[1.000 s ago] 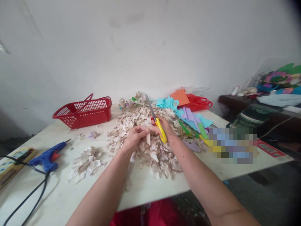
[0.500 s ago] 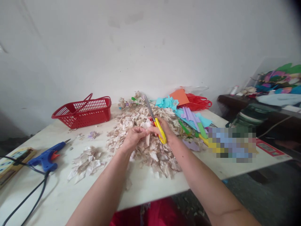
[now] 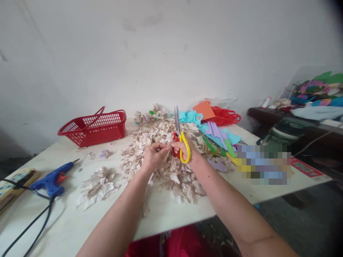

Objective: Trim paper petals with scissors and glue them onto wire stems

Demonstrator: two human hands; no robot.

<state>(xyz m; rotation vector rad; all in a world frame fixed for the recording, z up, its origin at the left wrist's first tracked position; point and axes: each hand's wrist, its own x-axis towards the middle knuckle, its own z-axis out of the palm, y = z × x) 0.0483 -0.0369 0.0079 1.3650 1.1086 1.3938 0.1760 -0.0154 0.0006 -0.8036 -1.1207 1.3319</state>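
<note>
Scissors (image 3: 184,150) with yellow and red handles rest in my right hand (image 3: 180,145), blades pointing up and away from me and slightly parted. My right hand is closed around them, its fingertips close to those of my left hand. A pale paper petal (image 3: 168,154) is pinched in my left hand (image 3: 155,154), mostly covered by the fingers. Both hands are over a wide heap of crumpled off-white and brownish paper petals (image 3: 150,134). A smaller pile of the same petals (image 3: 99,185) lies left of my left forearm.
A red plastic basket (image 3: 104,130) stands at the back left. Nearer on the left are a blue glue gun (image 3: 53,180) with a black cord and a power strip (image 3: 20,185). Coloured paper (image 3: 214,134), a red bag (image 3: 223,116) and a dark jar (image 3: 284,134) are on the right.
The scissors have turned more upright and their blades have parted a little. My left hand has closed further over the petal, which shows less now.
</note>
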